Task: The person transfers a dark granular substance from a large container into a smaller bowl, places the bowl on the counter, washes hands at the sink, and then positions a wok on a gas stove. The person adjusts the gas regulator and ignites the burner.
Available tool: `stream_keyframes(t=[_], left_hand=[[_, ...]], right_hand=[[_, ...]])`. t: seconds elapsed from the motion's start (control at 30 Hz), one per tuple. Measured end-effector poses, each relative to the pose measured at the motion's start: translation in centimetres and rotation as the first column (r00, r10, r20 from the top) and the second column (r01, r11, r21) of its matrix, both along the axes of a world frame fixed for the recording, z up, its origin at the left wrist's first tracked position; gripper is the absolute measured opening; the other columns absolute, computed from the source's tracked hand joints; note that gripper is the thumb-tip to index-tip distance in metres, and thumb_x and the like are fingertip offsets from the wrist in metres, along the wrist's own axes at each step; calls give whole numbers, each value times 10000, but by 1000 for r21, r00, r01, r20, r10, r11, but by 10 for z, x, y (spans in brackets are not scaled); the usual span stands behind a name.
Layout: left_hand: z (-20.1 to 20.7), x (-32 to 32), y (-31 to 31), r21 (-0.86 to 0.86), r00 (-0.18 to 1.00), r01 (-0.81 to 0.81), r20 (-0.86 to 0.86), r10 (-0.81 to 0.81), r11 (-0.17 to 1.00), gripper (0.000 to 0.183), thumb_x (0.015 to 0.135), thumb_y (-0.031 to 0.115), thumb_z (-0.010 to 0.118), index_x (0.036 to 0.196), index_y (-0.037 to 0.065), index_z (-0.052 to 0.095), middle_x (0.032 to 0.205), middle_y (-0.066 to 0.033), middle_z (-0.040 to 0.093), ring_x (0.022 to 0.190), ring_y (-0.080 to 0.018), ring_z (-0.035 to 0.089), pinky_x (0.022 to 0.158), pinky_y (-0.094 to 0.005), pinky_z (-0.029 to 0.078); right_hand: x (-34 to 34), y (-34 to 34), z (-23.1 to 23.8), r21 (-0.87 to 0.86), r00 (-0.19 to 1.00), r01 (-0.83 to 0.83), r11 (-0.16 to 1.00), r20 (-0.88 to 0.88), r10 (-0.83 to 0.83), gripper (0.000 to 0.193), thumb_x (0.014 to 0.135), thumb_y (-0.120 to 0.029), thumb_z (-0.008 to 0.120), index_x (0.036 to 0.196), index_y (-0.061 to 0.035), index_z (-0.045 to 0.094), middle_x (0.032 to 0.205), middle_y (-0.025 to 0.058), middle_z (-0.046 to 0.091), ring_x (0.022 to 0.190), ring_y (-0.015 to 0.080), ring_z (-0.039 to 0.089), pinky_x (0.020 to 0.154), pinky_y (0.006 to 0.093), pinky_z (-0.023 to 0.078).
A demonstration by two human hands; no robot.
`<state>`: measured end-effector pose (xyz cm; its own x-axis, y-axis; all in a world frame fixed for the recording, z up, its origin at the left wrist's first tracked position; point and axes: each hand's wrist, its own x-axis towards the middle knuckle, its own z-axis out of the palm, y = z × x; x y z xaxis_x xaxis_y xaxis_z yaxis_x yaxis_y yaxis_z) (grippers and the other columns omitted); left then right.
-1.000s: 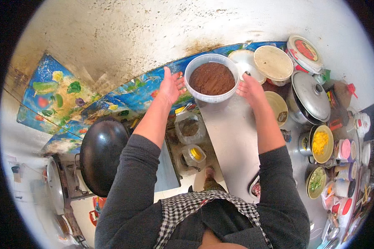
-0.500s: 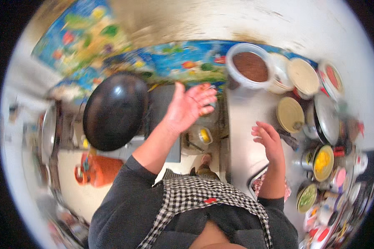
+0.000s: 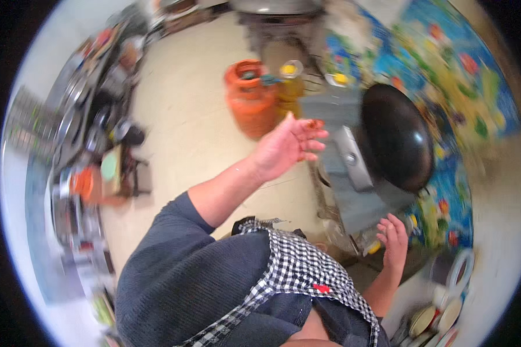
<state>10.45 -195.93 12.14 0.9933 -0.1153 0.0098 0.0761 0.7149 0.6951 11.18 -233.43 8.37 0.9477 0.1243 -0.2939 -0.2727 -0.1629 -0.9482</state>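
Observation:
My left hand (image 3: 289, 147) is held out in the air with its palm up and fingers apart. Reddish-brown smears mark its fingertips, and nothing is in it. Beyond it an orange gas cylinder (image 3: 250, 104) stands on the floor. Lower right, my right hand (image 3: 393, 236) is raised with fingers spread, also without anything in it. Close to that hand, a clear bottle with a yellow cap (image 3: 373, 247) lies partly in view. A large black wok (image 3: 396, 139) rests tilted on the grey stove (image 3: 324, 124), right of my left hand.
An oil bottle (image 3: 289, 98) stands beside the cylinder. Shelves with metal pots (image 3: 69, 124) run along the left, near a small stool (image 3: 114, 168). Flowered covering (image 3: 446, 69) lines the wall behind the wok. Tubs and lids (image 3: 448, 315) crowd the counter at lower right.
My view has swung to the left: the wok and stove now lie on the right, the tubs at lower right. More floor and the left shelves show. Both hands remain raised and hold nothing.

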Motion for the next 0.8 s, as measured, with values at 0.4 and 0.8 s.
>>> stream_keyframes(t=[0.4,0.8], left_hand=[[-23,-341,258,2,194,-981,-67,979,194,462,919,461,395,1164,80,485,1116,-70,547,891,-146,524,756,-307,442],[-42,-229,420,3,47,-999,-90,995,47,442,931,426,384,1168,68,491,1118,-85,555,889,-167,556,755,-312,458]], right_hand=[[46,412,16,-243,358,-897,370,93,929,309,873,-154,545,1151,-21,520,995,54,595,884,115,557,750,250,452],[152,691,-39,-377,45,-924,63,56,997,272,838,-132,572,1076,-1,561,963,104,625,846,165,594,743,268,464]])
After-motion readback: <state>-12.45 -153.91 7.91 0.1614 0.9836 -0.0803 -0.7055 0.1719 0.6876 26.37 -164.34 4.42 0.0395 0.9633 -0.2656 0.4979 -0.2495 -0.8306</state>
